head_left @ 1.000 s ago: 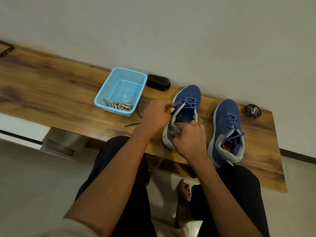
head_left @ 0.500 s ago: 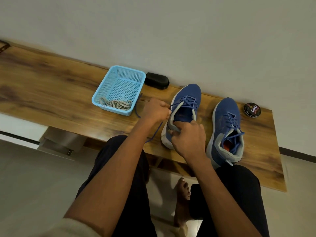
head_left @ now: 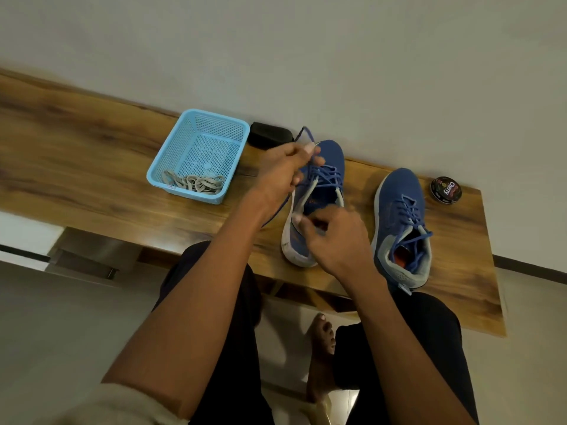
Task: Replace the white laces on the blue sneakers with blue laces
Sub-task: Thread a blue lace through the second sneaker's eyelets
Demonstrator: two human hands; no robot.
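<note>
Two blue sneakers stand on a wooden bench (head_left: 92,167). The left sneaker (head_left: 329,157) has a blue lace (head_left: 325,174) partly threaded. My left hand (head_left: 282,173) pinches one end of that lace and holds it raised over the shoe's toe, the lace looping up behind my fingers. My right hand (head_left: 334,237) grips the collar and tongue at the shoe's opening. The right sneaker (head_left: 399,191) stands to the right, fully laced in blue with loose ends over its opening. The white laces (head_left: 193,184) lie in a light blue basket (head_left: 171,148).
A black brush-like object (head_left: 268,136) lies behind the basket against the wall. A round polish tin (head_left: 446,190) sits at the bench's far right. My knees and a bare foot (head_left: 322,335) are below the bench's front edge.
My left hand has pulled the lace end up and away from me, from beside the shoe to above its toe. The right hand has stayed at the shoe's opening.
</note>
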